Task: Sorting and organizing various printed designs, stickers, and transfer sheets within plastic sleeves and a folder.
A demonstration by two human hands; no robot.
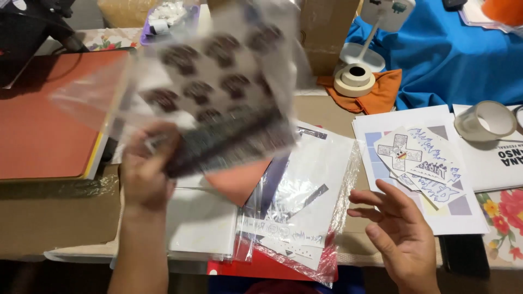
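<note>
tape rolls (354,79) – 2 | hands (144,169) – 2 | printed sheets held up (218,81) – 1

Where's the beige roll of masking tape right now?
In the head view the masking tape roll sits upper right of centre, on the orange cloth, just below the white lamp base.

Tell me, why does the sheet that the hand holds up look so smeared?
Head view: the clear printed sheet in the left hand is streaked with motion blur, its dark shapes soft; the right hand, open and empty, and the tape rolls are sharp; glare glints on the plastic sleeves.
</note>
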